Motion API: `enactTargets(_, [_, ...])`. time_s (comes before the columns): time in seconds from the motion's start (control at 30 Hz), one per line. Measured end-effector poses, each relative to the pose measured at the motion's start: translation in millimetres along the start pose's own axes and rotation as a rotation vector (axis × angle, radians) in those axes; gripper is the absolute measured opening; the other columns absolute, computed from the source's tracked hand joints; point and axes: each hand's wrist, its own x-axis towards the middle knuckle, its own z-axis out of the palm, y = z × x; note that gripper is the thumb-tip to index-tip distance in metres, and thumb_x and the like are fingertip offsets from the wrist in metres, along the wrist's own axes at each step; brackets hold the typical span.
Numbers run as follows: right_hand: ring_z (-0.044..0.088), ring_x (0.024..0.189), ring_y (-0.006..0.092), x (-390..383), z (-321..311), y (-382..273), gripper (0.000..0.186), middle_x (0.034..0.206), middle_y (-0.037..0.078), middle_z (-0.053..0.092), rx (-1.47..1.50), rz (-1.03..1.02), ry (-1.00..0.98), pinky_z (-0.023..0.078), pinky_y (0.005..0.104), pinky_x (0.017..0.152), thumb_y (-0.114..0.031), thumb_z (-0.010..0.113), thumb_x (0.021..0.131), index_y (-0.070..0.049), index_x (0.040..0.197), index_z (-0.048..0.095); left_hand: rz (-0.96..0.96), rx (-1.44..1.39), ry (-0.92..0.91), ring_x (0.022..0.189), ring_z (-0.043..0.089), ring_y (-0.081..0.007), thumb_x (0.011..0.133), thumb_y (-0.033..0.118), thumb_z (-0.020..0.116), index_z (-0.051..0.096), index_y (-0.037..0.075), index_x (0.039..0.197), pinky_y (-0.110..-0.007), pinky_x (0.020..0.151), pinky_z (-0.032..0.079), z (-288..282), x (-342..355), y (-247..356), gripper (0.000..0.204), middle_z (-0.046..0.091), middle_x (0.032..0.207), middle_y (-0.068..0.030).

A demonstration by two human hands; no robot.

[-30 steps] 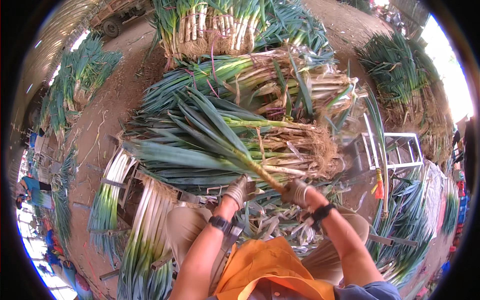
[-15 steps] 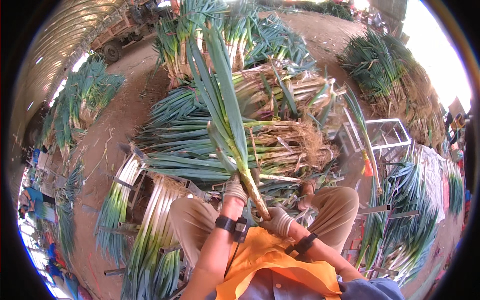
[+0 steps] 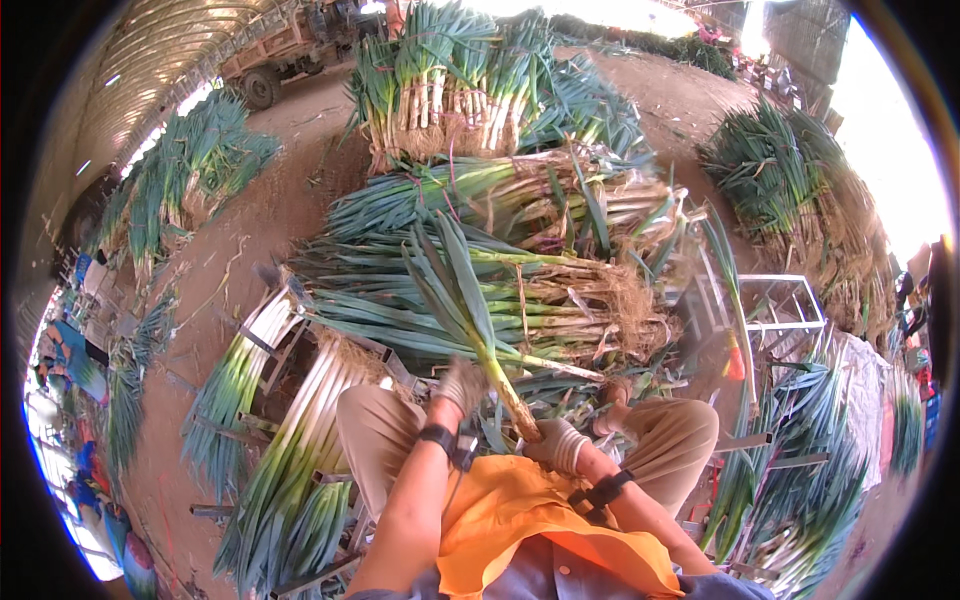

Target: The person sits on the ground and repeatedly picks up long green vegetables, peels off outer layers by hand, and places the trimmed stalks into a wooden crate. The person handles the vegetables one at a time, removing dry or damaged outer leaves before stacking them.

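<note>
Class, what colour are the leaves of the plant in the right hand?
Green; the leaves show best in the head view.

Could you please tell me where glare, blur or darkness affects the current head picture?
Head view, upper right: daylight glare whites out the opening; head view, centre: the left hand looks motion-blurred, the right hand, gripping a leek, sharper; head view, corners: black around the fisheye circle.

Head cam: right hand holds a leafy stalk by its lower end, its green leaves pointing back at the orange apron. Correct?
Not quite: in the head view the green leaves point away from the orange apron. The right hand does hold the leafy stalk by its lower end.
</note>
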Motion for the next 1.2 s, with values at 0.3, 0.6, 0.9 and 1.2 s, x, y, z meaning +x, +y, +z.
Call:
enactTargets(0.3, [0.061,0.070,0.0166,1,-58,-38,0.033,0.083,0.009,0.067,-0.754,-0.279,-0.144,0.050,0.0315,0.064,-0.018,0.066,0.079,-0.008,0.110,0.060,0.322,0.078,-0.122,0.089,0.058,-0.0171,0.080,0.019,0.070,0.060,0.005,0.108,-0.035,0.079,0.049,97,-9,64,0.032,0.061,0.099,-0.0054])
enactTargets(0.6, [0.058,0.066,0.0132,45,-56,-147,0.028,0.081,0.006,0.064,0.656,-0.576,0.242,0.049,0.0259,0.061,-0.016,0.066,0.083,0.005,0.101,0.062,0.481,0.392,-0.061,0.075,0.057,-0.0157,0.070,0.004,0.077,0.061,-0.001,0.104,-0.030,0.069,0.048,209,-70,44,0.038,0.062,0.092,-0.0052])
enactTargets(0.9, [0.059,0.062,0.0181,95,-68,-24,0.025,0.073,0.008,0.064,0.223,-0.037,0.638,0.045,0.0308,0.054,-0.020,0.066,0.079,0.003,0.090,0.065,0.549,0.499,-0.301,0.083,0.064,-0.0232,0.074,-0.003,0.070,0.054,-0.002,0.113,-0.032,0.072,0.052,211,-94,45,0.043,0.062,0.099,-0.0102])
enactTargets(1.2, [0.061,0.090,0.0300,17,-63,-113,0.032,0.098,0.014,0.065,0.081,-0.773,0.349,0.047,0.0367,0.078,-0.035,0.064,0.080,-0.007,0.096,0.067,0.585,0.584,-0.322,0.067,0.061,-0.0210,0.075,0.005,0.072,0.058,-0.002,0.105,-0.032,0.060,0.050,217,-79,65,0.034,0.064,0.086,-0.0120])
